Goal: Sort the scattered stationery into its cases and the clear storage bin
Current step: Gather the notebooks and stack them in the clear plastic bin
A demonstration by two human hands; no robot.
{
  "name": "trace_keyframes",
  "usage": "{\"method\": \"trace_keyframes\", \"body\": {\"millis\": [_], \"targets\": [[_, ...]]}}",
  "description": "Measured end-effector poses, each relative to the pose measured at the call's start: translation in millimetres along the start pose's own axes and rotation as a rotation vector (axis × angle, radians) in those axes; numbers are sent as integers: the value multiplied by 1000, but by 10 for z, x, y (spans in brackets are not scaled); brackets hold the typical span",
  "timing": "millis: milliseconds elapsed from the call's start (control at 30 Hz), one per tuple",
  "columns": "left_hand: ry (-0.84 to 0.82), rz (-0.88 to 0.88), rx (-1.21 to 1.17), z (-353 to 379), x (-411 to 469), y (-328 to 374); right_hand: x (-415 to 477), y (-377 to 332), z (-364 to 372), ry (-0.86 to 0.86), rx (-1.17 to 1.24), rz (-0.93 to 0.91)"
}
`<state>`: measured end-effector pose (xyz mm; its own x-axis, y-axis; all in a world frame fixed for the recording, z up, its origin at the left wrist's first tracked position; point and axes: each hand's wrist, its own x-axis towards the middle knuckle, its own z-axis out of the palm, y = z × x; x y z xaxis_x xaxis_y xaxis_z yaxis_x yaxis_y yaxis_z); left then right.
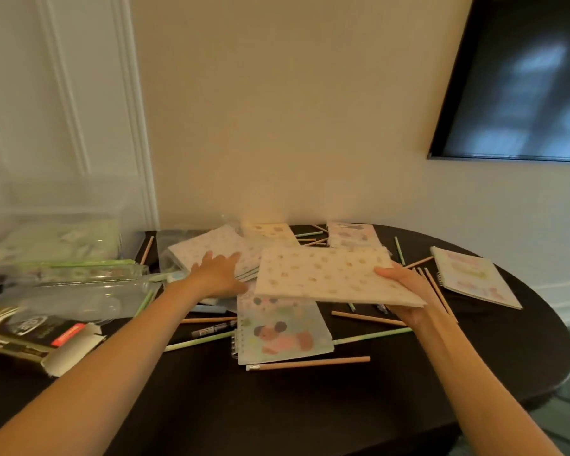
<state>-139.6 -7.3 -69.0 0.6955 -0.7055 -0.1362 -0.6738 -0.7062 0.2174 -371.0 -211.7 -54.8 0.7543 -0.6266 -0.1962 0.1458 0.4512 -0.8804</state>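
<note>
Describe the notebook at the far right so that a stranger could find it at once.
Start at the dark oval table and follow its right-hand curve. There a spiral notebook lies alone, past the right hand. Unlike the overlapping notebooks in the middle, nothing covers it.

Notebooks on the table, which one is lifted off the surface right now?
The cream spotted notebook, gripped at its right edge by the right hand. The others lie flat, including the spiral notebook at far right.

cream spotted notebook [329,274] tilted above table, pencils [310,363] scattered.
</note>
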Motion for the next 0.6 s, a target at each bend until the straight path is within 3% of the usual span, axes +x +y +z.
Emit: {"method": "trace_keyframes", "body": {"millis": [133, 300, 433, 600], "targets": [[167, -33, 217, 92, 32, -72, -13, 71, 98, -63, -58, 91], [371, 18, 186, 37, 34, -112, 67, 163, 350, 101, -55, -4], [389, 18, 131, -22, -7, -128, 105, 302, 547, 181, -101, -133], [212, -18, 234, -96, -89, -65, 98, 502, 636, 265, -141, -244]]}}
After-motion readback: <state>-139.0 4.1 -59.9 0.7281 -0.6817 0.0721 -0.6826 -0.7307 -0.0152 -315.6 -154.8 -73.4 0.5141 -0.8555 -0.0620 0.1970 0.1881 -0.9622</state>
